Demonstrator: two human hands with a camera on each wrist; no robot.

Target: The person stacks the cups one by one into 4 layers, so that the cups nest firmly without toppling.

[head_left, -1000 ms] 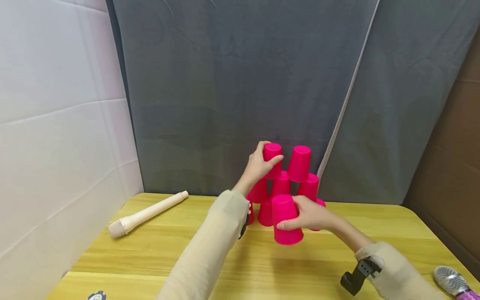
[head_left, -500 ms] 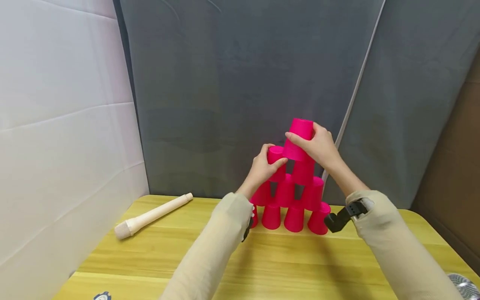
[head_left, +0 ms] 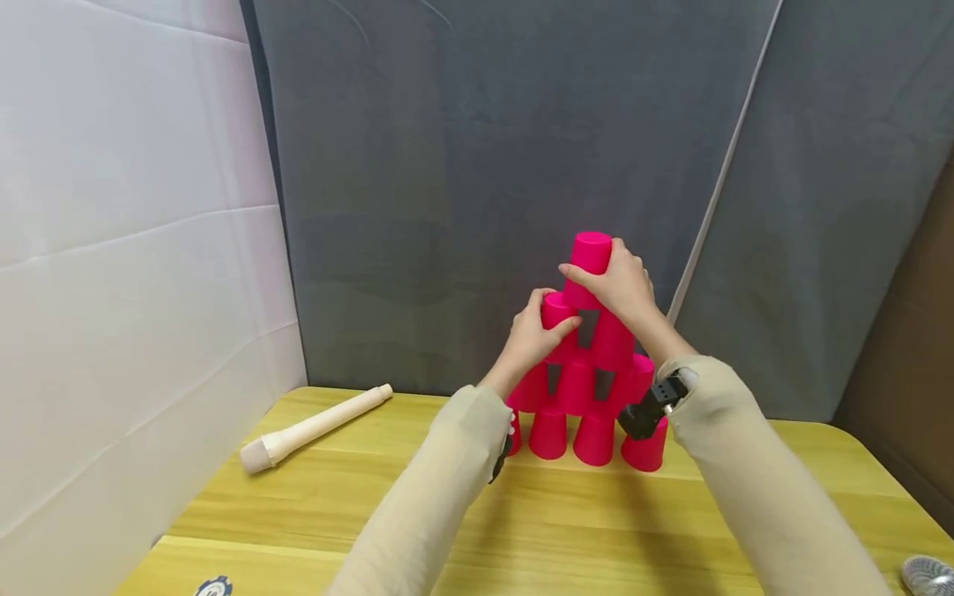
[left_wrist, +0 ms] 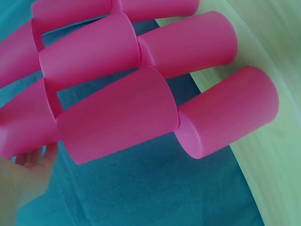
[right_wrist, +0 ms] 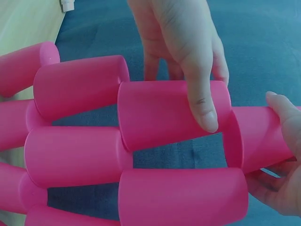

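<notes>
Pink cups make up the pyramid [head_left: 589, 389] at the far edge of the tabletop [head_left: 522, 530], and the top cup [head_left: 591, 263] is where our right hand [head_left: 620, 288] works. That hand is curled round the top cup from its right side, fingers across the front — the cup stands upside down, long axis upright, directly above the gap between the two cups of the row beneath. Whether its rim already bears on both of them we cannot tell from the head view.

Our left hand [head_left: 535, 338] sits lower and to the left, fingers and thumb wrapped round the left cup of the second row [head_left: 557, 319], just beside the top cup; in the right wrist view its thumb [right_wrist: 200, 101] lies across that cup's wall. The right hand is the nearer one to the top cup — it is on it.

Outward from there, the lower rows widen down to four cups on the tabletop. A wooden rolling pin [head_left: 313, 429] lies well apart to the left, by the white wall, and a metal brush head [head_left: 927, 575] shows at the bottom right corner.
</notes>
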